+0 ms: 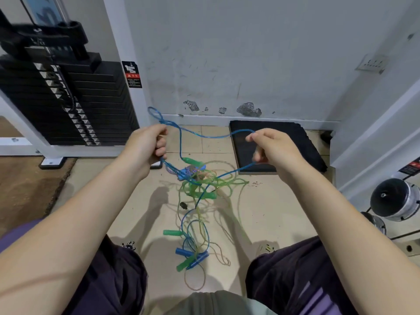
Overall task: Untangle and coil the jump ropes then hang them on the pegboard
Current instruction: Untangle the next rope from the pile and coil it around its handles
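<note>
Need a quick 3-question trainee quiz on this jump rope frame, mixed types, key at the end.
1. True or false: both hands grip the blue rope.
2. Which lies on the floor behind the right hand? A) black mat B) red bucket C) folded towel
3. Fill in: the green rope is tangled with the blue rope and a thin ____ cord.

Key: 1 true, the left hand and right hand both hold it; 2 A, the black mat; 3 tan, see the tan cord.

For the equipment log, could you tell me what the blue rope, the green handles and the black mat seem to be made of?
Blue rope: likely glossy plastic cord, thin, shiny, holding springy loops. Green handles: seemingly translucent moulded plastic, light showing through. Black mat: probably matte rubber or dense foam, with a ragged, crumbling edge.
</note>
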`<state>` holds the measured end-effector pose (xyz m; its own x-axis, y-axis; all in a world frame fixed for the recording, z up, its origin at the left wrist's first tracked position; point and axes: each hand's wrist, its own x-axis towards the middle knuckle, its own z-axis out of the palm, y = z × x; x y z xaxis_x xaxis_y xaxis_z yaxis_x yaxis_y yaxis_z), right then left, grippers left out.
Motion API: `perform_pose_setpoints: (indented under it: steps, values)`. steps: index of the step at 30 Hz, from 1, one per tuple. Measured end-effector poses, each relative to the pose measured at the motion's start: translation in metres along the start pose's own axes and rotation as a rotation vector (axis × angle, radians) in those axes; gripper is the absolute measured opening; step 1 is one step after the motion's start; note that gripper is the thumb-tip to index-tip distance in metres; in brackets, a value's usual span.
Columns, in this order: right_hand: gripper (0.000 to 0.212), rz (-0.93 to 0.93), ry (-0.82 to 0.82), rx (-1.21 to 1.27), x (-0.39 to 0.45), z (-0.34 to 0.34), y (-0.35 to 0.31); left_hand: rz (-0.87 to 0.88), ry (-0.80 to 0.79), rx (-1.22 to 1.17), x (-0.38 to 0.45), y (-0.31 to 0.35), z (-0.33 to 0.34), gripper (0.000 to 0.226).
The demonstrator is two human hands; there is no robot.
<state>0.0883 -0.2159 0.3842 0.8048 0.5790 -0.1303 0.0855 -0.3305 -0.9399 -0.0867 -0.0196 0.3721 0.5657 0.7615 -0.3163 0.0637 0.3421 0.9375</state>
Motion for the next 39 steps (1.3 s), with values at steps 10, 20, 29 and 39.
perform_pose_setpoints:
  steps: [10,20,29,39]
  values:
    - [0.024,-0.063,-0.114,-0.252,-0.004,0.023,0.006,0.083,-0.342,0.233,-0.016,-0.014,0.012,0.018]
    - [0.016,-0.326,-0.410,-0.018,-0.026,0.031,-0.019,0.215,-0.325,0.502,-0.016,-0.013,0.015,0.059]
    - [0.008,-0.343,-0.262,0.021,-0.025,0.031,-0.029,0.136,-0.730,0.503,-0.027,-0.020,0.028,0.018]
    - [0.023,-0.339,0.286,-0.480,0.006,-0.011,-0.008,0.161,-0.485,1.279,-0.004,-0.015,-0.010,0.040]
